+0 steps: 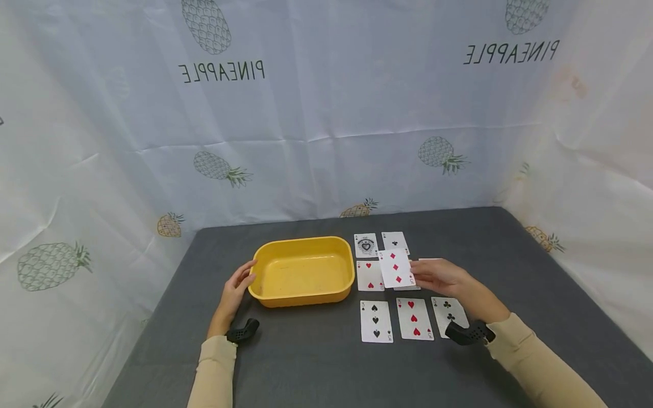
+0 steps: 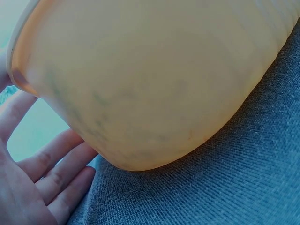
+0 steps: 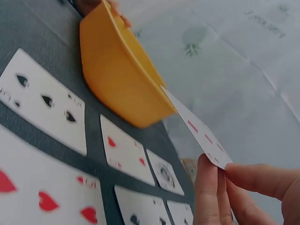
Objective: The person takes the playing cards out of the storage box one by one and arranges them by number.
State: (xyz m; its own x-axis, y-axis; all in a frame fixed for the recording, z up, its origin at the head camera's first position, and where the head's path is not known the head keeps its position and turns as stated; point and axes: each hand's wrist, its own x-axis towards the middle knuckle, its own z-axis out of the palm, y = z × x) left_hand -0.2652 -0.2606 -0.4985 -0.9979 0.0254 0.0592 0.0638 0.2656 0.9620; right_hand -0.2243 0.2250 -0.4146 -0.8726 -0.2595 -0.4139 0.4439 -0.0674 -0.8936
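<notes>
My right hand (image 1: pixel 441 277) pinches a three of diamonds (image 1: pixel 394 267) by its right edge, thumb against fingers. That card is tilted up off the table in the right wrist view, and in the head view it overlaps a two of hearts (image 1: pixel 364 276) and a card (image 1: pixel 407 288) mostly hidden beneath it. My left hand (image 1: pixel 236 292) holds the left end of a yellow plastic basin (image 1: pixel 306 298). Fingertips reach over its rim, while other fingers (image 2: pixel 63 180) lie along the outer wall. Nothing shows inside the basin.
Nearer me lie a three of spades (image 1: pixel 376 322), a three of hearts (image 1: pixel 415 319) and a club card (image 1: pixel 447 311) beneath my right wrist. Behind are an ornate ace (image 1: pixel 365 245) and an ace of clubs (image 1: pixel 395 241). Pineapple-print cloth (image 1: pixel 326 102) surrounds the grey table (image 1: pixel 306 362).
</notes>
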